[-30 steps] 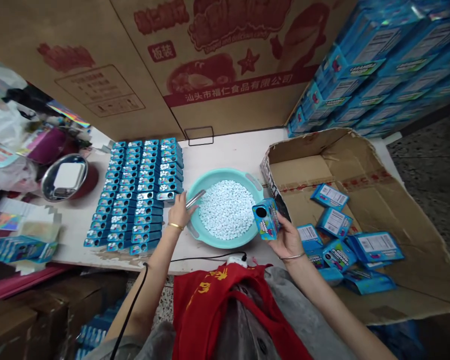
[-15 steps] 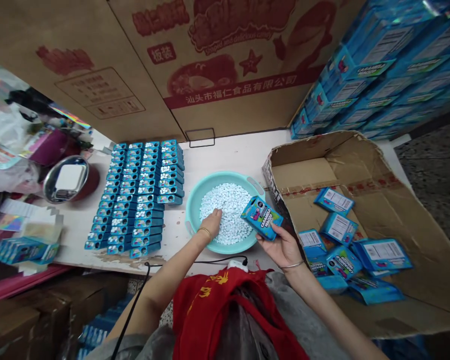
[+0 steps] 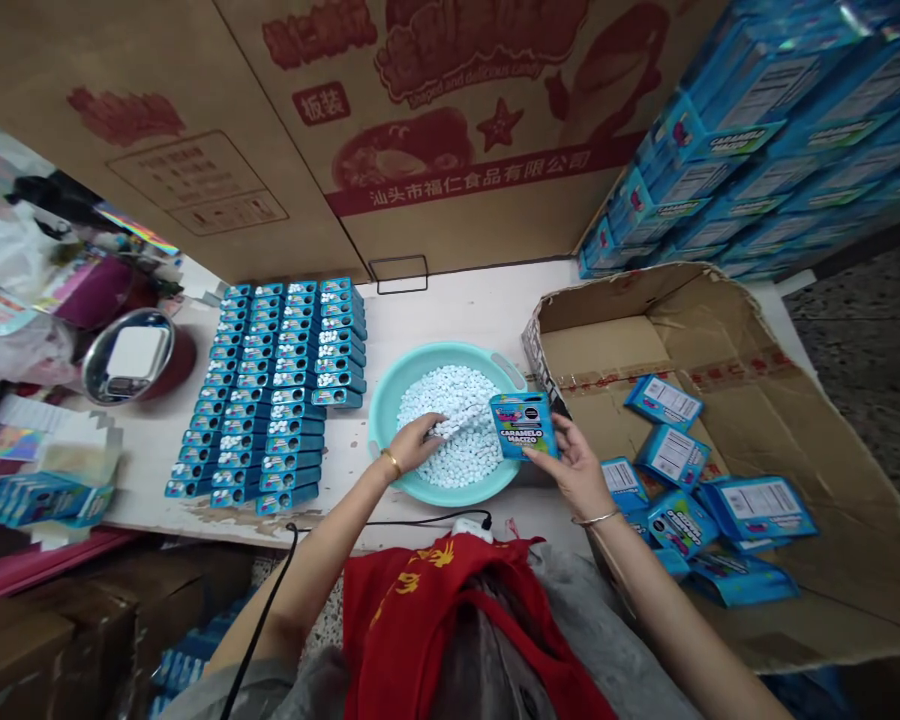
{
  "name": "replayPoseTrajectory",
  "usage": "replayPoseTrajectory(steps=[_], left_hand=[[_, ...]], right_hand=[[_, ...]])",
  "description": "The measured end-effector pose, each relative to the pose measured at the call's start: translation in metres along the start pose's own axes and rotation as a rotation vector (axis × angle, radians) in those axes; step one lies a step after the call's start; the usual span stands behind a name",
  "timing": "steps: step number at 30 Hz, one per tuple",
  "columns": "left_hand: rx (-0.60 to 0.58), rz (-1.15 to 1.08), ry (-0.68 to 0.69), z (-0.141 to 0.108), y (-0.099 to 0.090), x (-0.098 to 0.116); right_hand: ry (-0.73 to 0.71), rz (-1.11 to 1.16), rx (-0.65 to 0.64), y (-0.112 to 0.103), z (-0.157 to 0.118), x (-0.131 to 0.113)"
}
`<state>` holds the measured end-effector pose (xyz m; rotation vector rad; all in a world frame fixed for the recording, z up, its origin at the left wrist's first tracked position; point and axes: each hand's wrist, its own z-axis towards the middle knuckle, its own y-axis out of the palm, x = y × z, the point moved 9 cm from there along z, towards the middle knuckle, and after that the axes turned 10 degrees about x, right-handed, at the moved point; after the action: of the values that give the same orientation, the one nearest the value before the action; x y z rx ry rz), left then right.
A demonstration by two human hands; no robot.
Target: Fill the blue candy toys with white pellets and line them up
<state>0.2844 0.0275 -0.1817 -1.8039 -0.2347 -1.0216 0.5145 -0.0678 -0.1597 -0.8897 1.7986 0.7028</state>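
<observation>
A turquoise basin [image 3: 387, 392] full of small pale-blue candies [image 3: 457, 470] stands before me on the table. Over its left side my left hand [image 3: 414, 442] is closed, fingertips pinched together. From those fingertips a narrow whitish strip with candies along it reaches toward the box in my other hand; whether it is a tool or loose candies, I cannot make out. My right hand [image 3: 574, 465] grips a blue candy box [image 3: 525, 428] marked "Caramelo Macizo" by its right end, above the basin's right rim. The box is tilted, its printed front toward me.
Rows of blue boxes [image 3: 270, 390] with candies showing stand on the left. A cardboard tray [image 3: 607, 345] holding several loose blue boxes [image 3: 675, 455] is at right. Behind are a large carton [image 3: 450, 225] and stacked boxes [image 3: 720, 180]. A cable [image 3: 412, 521] crosses the front edge.
My left hand has lifted out of the candies and shifted slightly left, the whitish strip now showing. My right hand has turned the box so its front is more level.
</observation>
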Motion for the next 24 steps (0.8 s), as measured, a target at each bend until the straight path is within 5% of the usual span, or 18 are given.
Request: replayPoseTrajectory(steps=[5, 8, 14, 24], left_hand=[[0.018, -0.039, 0.156, -0.018, -0.066, 0.039], [-0.051, 0.042, 0.206, -0.023, -0.09, 0.068], [-0.277, 0.288, 0.281, -0.019, -0.089, 0.112], [-0.363, 0.818, 0.217, -0.019, -0.078, 0.176]], right_hand=[[-0.227, -0.222, -0.023, 0.008, 0.0, -0.001], [-0.333, -0.322, -0.067, 0.023, -0.004, -0.005], [-0.459, -0.392, -0.157, 0.045, -0.015, -0.013], [-0.578, -0.445, -0.118, 0.048, -0.022, -0.011]])
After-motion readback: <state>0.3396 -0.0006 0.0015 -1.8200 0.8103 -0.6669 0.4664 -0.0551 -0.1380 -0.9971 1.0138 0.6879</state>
